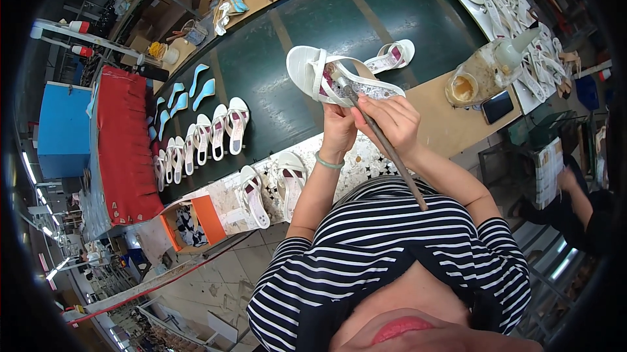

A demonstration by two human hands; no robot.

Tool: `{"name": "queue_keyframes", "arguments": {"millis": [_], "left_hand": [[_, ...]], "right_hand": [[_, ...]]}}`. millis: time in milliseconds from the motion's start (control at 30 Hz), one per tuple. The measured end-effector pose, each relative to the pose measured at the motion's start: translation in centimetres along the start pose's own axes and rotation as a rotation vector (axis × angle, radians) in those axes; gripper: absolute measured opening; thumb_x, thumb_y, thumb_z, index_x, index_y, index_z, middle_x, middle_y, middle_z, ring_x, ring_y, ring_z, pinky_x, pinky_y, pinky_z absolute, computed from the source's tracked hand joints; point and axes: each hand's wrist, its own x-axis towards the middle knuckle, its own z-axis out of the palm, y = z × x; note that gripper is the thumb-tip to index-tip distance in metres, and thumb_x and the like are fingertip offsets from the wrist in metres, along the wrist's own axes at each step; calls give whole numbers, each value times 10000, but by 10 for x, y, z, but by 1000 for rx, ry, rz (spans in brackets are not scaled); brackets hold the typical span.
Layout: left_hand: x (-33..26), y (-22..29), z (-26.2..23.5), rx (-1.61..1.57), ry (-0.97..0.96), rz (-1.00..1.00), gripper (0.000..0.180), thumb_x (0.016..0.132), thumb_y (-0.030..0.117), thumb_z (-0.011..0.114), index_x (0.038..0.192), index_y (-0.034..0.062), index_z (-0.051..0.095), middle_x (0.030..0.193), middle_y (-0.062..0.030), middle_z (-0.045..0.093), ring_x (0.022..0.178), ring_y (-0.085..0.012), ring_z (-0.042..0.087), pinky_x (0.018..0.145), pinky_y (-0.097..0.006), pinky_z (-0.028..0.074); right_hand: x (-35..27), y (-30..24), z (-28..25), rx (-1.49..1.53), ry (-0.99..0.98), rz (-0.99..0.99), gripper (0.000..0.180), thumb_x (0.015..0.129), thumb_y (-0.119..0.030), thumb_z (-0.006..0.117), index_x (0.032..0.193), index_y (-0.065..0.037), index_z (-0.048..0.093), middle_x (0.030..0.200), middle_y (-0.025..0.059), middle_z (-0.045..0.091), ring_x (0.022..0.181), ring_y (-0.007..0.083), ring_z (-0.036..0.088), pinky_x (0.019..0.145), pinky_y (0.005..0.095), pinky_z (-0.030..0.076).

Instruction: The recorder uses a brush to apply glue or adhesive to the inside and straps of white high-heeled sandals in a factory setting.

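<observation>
Both forearms are raised from the lower edge and brought together above the dark green conveyor belt (pixel 392 12).

The left hand (pixel 338 131) is held upright, wrist bent back, with a pale green bangle (pixel 328 162) worn just below it. Its fingers are closed around the underside of a white strapped sandal with a patterned pink and white insole (pixel 336 78), which is gripped from below and held level, its toe end pointing away to the left of the hand.

The right hand (pixel 387 120) is set just beside the left, touching or nearly touching it, with fingers curled tightly around a long thin brown-handled brush (pixel 382 136). The handle runs down and back from the grip toward the striped shirt; the tip reaches up past the grip onto the insole, under the white strap.

A second white sandal (pixel 392 57) lies on the belt just beyond the held one. To the right of the right hand, a glue-stained squeeze bottle (pixel 503 58) and a stained open pot (pixel 462 87) stand on a brown board, with a dark phone (pixel 498 106) near them. To the left of the left hand, a row of white sandals (pixel 202 136) is laid out on the belt, and two more white sandals (pixel 271 189) lie on the patterned bench edge below the left wrist.
</observation>
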Motion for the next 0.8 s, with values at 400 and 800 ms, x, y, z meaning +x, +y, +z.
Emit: {"name": "queue_keyframes", "arguments": {"millis": [400,800], "left_hand": [[-2,-2,-6,60,14,1,720,804,-128,643,1395,99,299,1286,-75,520,1093,-173,581,933,-317,504],[-2,9,6,37,24,7,744,741,-215,621,1351,72,307,1265,-110,512,1103,-243,592,875,-355,567]], "right_hand": [[8,-6,-4,2,-15,53,166,694,-48,782,806,-17,664,669,67,657,583,210,647,585,298,472],[10,-8,-27,28,-95,126,132,694,-22,760,781,-33,662,676,67,666,578,199,641,592,296,442]]}}
